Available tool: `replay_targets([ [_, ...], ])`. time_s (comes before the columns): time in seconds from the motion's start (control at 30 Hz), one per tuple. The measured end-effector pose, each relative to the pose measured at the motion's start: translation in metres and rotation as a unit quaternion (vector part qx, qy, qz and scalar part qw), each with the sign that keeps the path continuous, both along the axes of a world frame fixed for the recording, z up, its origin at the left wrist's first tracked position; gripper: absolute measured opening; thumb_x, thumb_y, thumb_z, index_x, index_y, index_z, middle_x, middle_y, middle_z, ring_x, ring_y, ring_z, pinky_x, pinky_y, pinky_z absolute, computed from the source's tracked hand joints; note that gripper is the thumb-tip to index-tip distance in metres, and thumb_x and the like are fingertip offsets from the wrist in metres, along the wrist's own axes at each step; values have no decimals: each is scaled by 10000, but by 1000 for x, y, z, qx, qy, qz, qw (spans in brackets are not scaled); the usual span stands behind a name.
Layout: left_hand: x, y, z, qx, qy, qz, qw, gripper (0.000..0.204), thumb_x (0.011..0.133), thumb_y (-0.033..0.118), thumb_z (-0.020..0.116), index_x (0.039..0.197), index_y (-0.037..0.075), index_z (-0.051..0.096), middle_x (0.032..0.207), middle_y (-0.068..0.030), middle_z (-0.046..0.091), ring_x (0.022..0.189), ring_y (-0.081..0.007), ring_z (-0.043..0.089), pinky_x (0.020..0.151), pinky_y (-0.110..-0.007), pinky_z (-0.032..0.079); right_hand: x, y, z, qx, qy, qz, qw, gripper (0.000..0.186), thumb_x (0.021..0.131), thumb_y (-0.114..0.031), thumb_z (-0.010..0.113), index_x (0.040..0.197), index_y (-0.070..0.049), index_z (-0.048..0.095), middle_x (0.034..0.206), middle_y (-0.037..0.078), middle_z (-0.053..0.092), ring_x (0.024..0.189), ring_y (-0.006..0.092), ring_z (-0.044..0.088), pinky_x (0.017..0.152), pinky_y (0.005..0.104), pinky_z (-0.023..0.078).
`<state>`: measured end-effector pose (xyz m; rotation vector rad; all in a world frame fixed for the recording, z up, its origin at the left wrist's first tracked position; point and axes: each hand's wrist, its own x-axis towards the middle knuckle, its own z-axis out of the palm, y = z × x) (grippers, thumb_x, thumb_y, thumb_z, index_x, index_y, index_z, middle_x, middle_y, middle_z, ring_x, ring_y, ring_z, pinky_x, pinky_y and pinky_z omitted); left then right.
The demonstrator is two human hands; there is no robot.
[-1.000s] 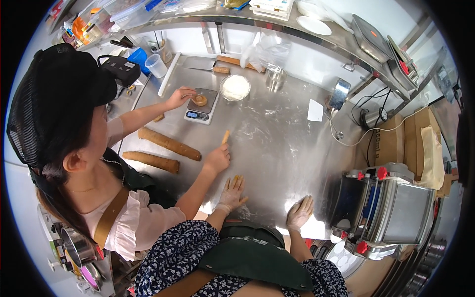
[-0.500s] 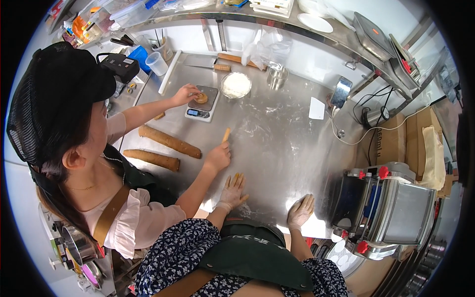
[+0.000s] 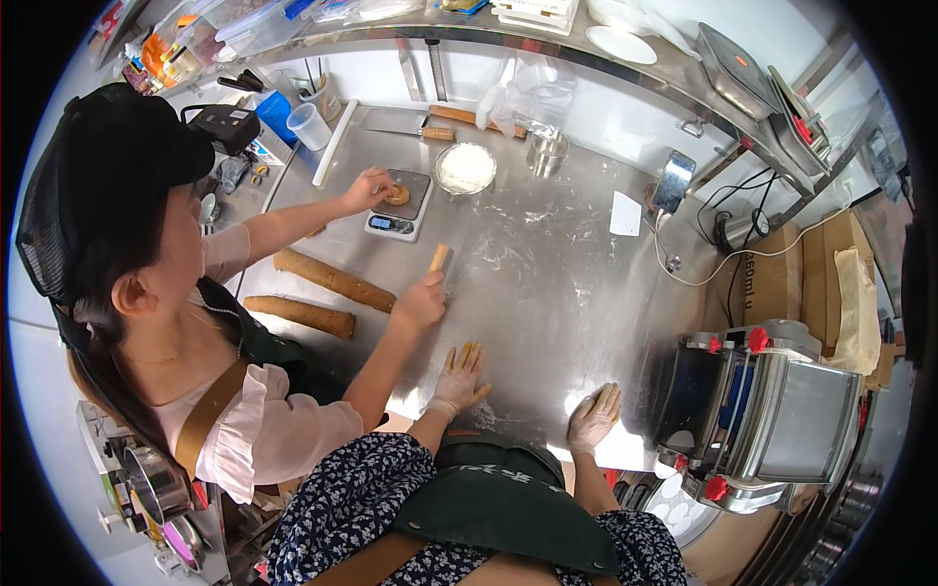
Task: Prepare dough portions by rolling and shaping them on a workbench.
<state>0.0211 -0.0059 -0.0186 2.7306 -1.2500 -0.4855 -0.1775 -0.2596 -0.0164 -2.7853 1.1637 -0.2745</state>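
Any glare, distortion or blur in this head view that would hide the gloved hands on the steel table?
Head view: fisheye bending curves the shelf edge and table toward the dark round rim; bright glare on the steel lies beside the left hand and around the right hand, washing out the table edge there; both gloved hands lie flat and stay readable; the centre is sharp, and the dough sheeter is slightly stretched.

Left hand (image 3: 459,376) lies flat on the steel table (image 3: 547,283); a small brown dough piece (image 3: 468,348) at its fingertips is mostly hidden, shape unclear. Right hand (image 3: 592,418): underside of its fingers not visible. Co-worker's hand (image 3: 367,188) covers part of the dough on the scale (image 3: 401,204).
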Motion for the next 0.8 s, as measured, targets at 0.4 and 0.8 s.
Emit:
replay_targets([
  [0.4,1,-4,8,39,7,-2,999,859,943,560,499,1555,15,242,1641,-154,185,1519,-306,165,1239,-496,97,-2,-1,-3,0,9,-3,1000,590,971,-222,465,1498,9,334,1548,220,365,1443,386,315,1190,505,219],
  [0.8,0,-5,15,45,8,2,999,846,946,567,493,1548,15,270,1639,-151,199,1518,-304,174,1237,-493,98,-2,-1,-4,-3,8,3,1000,585,976,-224,468,1498,7,334,1542,224,372,1441,387,319,1186,505,225],
])
